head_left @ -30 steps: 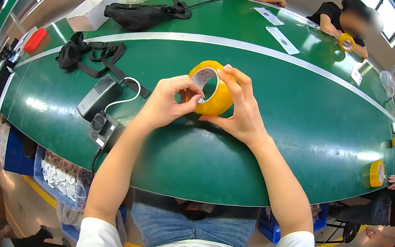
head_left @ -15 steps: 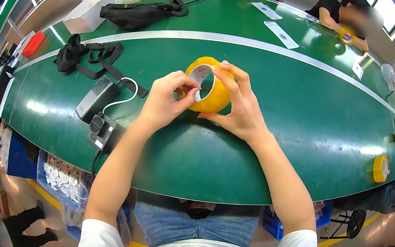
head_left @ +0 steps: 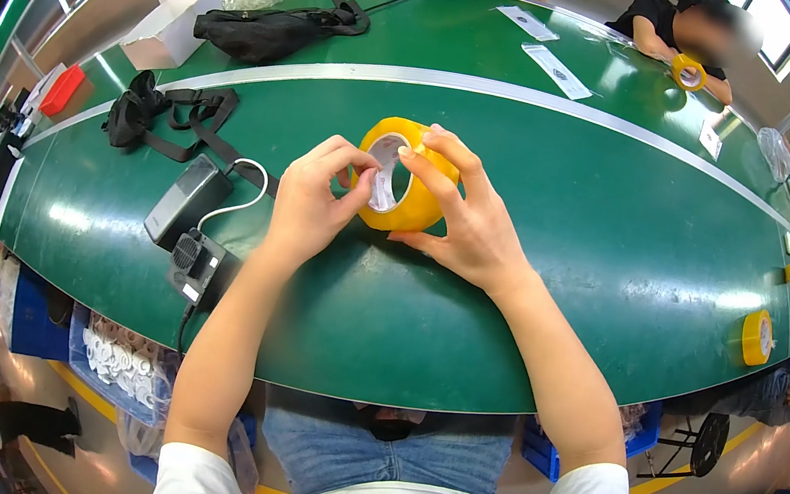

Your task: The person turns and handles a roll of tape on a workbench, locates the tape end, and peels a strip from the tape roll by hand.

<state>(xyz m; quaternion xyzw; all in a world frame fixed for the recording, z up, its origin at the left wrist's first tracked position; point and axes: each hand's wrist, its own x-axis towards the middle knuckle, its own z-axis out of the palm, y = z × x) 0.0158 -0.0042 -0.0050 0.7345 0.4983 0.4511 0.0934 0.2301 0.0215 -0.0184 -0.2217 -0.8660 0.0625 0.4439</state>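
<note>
A wide roll of yellow tape (head_left: 421, 208) is held up above the green table, its white core facing left. My right hand (head_left: 474, 223) grips the roll from the right, with fingertips over the top rim and the thumb underneath. At the roll's left side my left hand (head_left: 317, 194) has its thumb and forefinger pinched together at the core's opening. A small whitish piece shows inside the core by those fingertips; whether the fingers hold it is too small to tell.
On the green table (head_left: 401, 349), a power bank (head_left: 187, 201) with a white cable and black straps (head_left: 195, 123) lie left. Another tape roll (head_left: 757, 337) stands right. Beyond the metal strip are a black bag (head_left: 269, 32), a white box (head_left: 165, 31) and a person holding tape (head_left: 687, 72).
The roll and both my hands have shifted slightly left. My right forefinger has bent down toward the core opening. At the far side, a person's arms have moved left.
</note>
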